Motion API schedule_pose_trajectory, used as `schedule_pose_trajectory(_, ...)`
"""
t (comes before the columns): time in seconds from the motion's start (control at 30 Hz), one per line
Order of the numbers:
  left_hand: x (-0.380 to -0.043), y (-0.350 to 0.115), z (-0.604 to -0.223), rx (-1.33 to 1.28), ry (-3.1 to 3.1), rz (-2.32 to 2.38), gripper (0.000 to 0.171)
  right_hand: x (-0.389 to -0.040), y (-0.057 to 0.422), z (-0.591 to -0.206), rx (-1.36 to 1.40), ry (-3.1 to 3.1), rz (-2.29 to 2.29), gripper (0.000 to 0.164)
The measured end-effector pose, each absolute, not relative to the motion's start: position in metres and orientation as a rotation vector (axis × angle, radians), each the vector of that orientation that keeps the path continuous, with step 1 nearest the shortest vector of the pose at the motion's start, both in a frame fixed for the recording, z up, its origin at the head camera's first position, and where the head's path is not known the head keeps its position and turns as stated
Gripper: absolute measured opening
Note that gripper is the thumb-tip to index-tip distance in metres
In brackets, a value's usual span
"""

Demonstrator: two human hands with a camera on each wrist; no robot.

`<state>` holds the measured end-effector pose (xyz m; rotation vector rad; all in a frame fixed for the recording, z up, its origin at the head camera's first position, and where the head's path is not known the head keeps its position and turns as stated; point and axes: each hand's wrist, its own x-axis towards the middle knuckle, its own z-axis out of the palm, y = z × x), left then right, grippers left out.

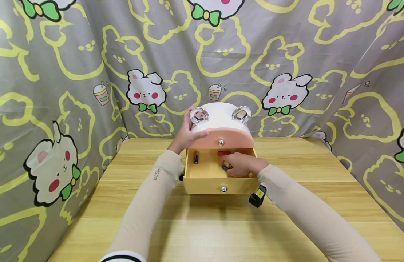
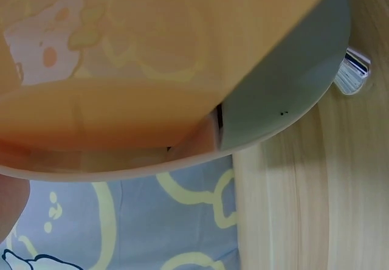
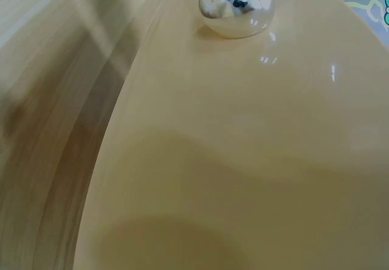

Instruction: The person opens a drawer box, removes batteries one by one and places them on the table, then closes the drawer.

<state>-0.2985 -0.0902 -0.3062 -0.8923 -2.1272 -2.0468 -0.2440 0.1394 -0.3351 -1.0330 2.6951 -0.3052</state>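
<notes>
A small toy-like drawer cabinet with a white rounded top (image 1: 220, 116) and silvery ears stands on the table. Its upper drawer front (image 1: 233, 136) is peach and closed; the yellow lower drawer (image 1: 205, 185) is pulled out. My left hand (image 1: 187, 136) grips the cabinet's left side, thumb at the front. Inside the yellow drawer, my right hand (image 1: 241, 164) pinches a small dark blue object (image 1: 225, 168), its kind unclear. Behind the fingers lies a small red item (image 1: 223, 153), partly hidden. A black battery (image 1: 196, 158) lies at the drawer's left. The right wrist view shows the drawer's knob (image 3: 237, 5).
The wooden table (image 1: 221, 233) extends around the cabinet. A patterned grey curtain (image 1: 182, 47) surrounds it at the back and both sides. A black device (image 1: 257, 196) hangs at the right wrist, just off the drawer's front right corner.
</notes>
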Motion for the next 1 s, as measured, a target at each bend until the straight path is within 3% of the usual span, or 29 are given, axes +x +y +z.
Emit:
schedule_pose_trajectory(0.23, -0.297, -0.090, -0.307, -0.886, -2.131, -2.064, 0.103, -0.244, 0.141, -0.336, -1.033, 2.660, -0.285, 0.033)
schedule_pose_trajectory(1.0, -0.318, -0.090, -0.326, -0.852, -2.121, -2.028, 0.104, -0.244, 0.142, -0.329, -1.094, 2.762, -0.498, 0.033)
